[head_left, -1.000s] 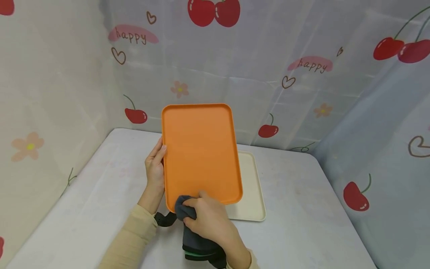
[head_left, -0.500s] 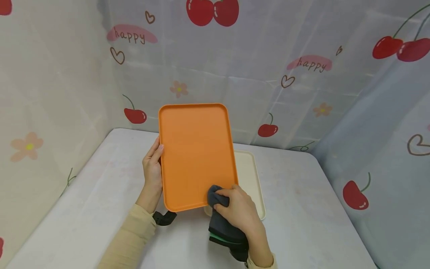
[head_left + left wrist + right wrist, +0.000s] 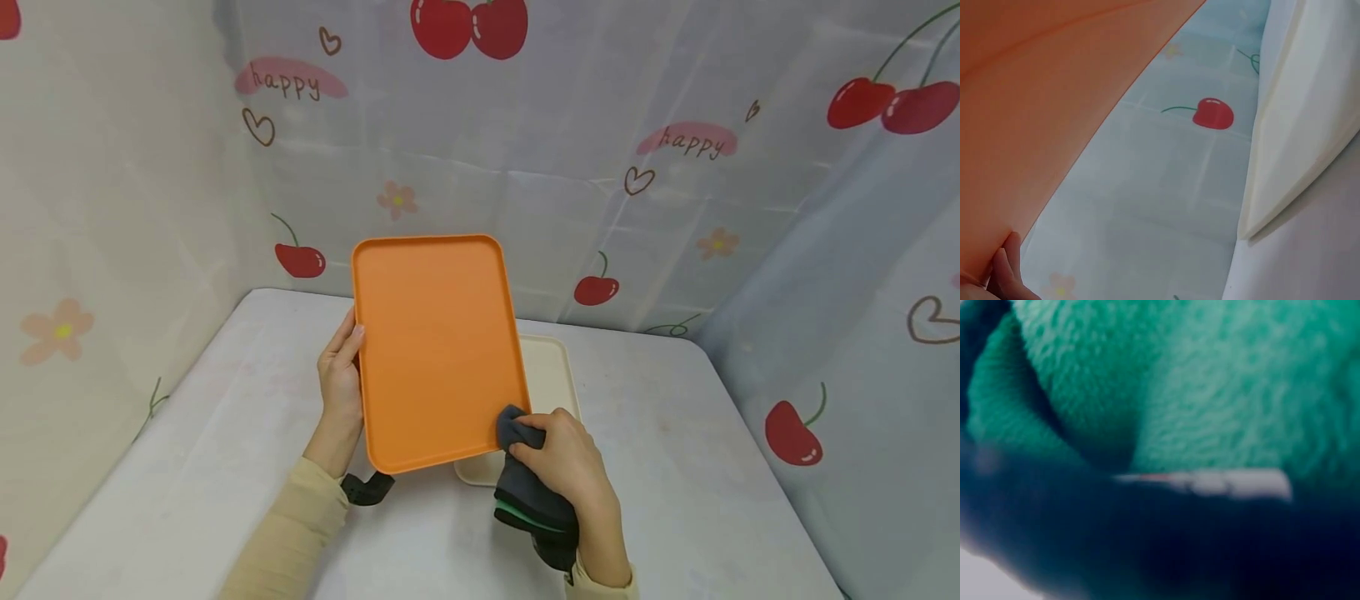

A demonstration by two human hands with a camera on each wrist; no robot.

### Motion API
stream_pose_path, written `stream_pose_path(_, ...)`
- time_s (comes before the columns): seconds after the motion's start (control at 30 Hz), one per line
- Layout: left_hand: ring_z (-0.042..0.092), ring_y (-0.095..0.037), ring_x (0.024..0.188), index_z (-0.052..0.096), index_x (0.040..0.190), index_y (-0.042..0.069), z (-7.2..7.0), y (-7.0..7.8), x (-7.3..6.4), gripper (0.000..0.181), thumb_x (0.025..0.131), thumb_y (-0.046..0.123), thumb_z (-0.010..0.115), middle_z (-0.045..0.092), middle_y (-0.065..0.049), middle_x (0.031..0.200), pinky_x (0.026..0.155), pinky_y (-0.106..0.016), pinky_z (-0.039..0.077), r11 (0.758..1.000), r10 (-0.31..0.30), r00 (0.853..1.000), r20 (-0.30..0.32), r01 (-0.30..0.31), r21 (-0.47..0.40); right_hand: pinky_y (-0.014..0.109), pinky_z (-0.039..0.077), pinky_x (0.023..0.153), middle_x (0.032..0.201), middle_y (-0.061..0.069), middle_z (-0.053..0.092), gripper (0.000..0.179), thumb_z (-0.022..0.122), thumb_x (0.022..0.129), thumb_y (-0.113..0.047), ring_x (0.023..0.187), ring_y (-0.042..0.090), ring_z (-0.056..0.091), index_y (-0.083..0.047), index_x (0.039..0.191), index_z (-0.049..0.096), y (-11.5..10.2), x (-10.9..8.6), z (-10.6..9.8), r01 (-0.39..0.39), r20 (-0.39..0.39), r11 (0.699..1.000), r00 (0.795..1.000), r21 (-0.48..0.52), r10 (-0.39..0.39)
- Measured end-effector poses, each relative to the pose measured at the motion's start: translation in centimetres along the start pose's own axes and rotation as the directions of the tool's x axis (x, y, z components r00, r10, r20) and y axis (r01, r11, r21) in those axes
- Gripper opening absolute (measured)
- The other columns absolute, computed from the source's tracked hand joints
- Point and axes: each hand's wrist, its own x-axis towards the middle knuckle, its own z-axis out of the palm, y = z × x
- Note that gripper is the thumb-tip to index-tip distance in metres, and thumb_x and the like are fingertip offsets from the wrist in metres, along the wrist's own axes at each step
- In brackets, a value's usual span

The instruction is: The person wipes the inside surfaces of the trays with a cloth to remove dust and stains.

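An orange rectangular tray (image 3: 438, 350) is held up, tilted toward the head camera, with its flat inner face showing. My left hand (image 3: 342, 375) grips its left edge, thumb in front and the other fingers behind. In the left wrist view the tray's underside (image 3: 1041, 125) fills the upper left, with fingertips (image 3: 1013, 262) at its edge. My right hand (image 3: 566, 458) pinches a bunched dark grey cloth (image 3: 521, 433) against the tray's lower right corner. The cloth hangs below the hand and shows a green side; that green cloth (image 3: 1222, 394) fills most of the right wrist view.
A cream tray (image 3: 551, 375) lies on the white table (image 3: 675, 467), partly hidden behind the orange one. Curtains (image 3: 480, 167) printed with cherries and hearts stand at the back and both sides. A black wrist strap piece (image 3: 367, 489) juts out by the left wrist.
My right hand has slid the cloth rightward along the tray's lower edge to the right corner. The orange tray has shifted slightly left in the left hand's grip.
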Motion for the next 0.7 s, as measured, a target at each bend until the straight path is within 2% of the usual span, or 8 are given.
stream_pose_path(0.13,0.071,-0.011,0.095,0.051,0.143,0.010,0.0,-0.1,0.1,0.045,0.099,0.013,0.057,0.070,0.001,0.120,0.080,-0.024,0.059,1.000,0.010,1.000,-0.015,-0.010,0.026,0.027,0.038,0.057,0.088,0.005,0.060,0.035,0.080,0.078,-0.021,0.069,0.016,0.049,-0.014,0.112,0.076,0.0,0.1,0.2,0.015,-0.005,1.000,1.000,-0.017,-0.015)
stream_pose_path(0.23,0.068,-0.009,0.102,0.052,0.143,0.013,-0.4,-0.1,0.4,0.045,0.098,0.015,0.059,0.064,0.000,0.129,0.083,-0.022,0.058,0.995,0.003,0.999,-0.054,0.002,0.100,0.026,0.037,0.057,0.086,0.003,0.059,0.035,0.080,0.078,-0.022,0.068,0.015,0.047,-0.015,0.112,0.076,0.4,0.1,0.0,0.055,-0.011,0.998,0.998,0.010,-0.055)
stream_pose_path(0.33,0.061,-0.009,0.115,0.050,0.144,0.015,-1.2,0.2,0.9,0.047,0.098,0.017,0.059,0.055,-0.002,0.142,0.089,-0.019,0.055,0.985,-0.034,0.995,-0.089,0.049,0.163,0.025,0.038,0.057,0.085,0.002,0.058,0.037,0.080,0.080,-0.024,0.069,0.014,0.045,-0.016,0.116,0.074,1.3,0.2,-0.8,0.121,-0.027,0.990,0.993,0.075,-0.119)
stream_pose_path(0.43,0.052,-0.011,0.127,0.048,0.146,0.016,-2.4,0.8,1.6,0.050,0.098,0.017,0.060,0.046,-0.002,0.150,0.093,-0.017,0.052,0.976,-0.086,0.990,-0.113,0.106,0.189,0.024,0.038,0.058,0.087,0.004,0.059,0.040,0.079,0.082,-0.024,0.070,0.014,0.045,-0.013,0.119,0.072,2.7,0.3,-2.2,0.156,-0.080,0.984,0.986,0.081,-0.149)
stream_pose_path(0.53,0.046,-0.011,0.133,0.046,0.147,0.018,-3.8,1.5,2.2,0.052,0.097,0.019,0.061,0.043,0.000,0.153,0.093,-0.014,0.050,0.958,-0.122,0.982,-0.141,0.154,0.241,0.025,0.040,0.059,0.091,0.009,0.059,0.043,0.078,0.083,-0.024,0.074,0.016,0.048,-0.009,0.122,0.070,4.6,0.5,-3.9,0.129,-0.139,0.991,0.982,0.026,-0.124)
stream_pose_path(0.7,0.042,-0.008,0.136,0.044,0.148,0.020,-6.3,2.6,3.1,0.054,0.097,0.021,0.062,0.040,0.004,0.155,0.093,-0.011,0.048,0.928,-0.163,0.967,-0.195,0.218,0.303,0.032,0.044,0.062,0.100,0.020,0.061,0.047,0.074,0.086,-0.024,0.082,0.027,0.056,-0.002,0.126,0.065,8.4,0.7,-6.4,0.062,-0.171,0.996,0.983,-0.063,-0.072)
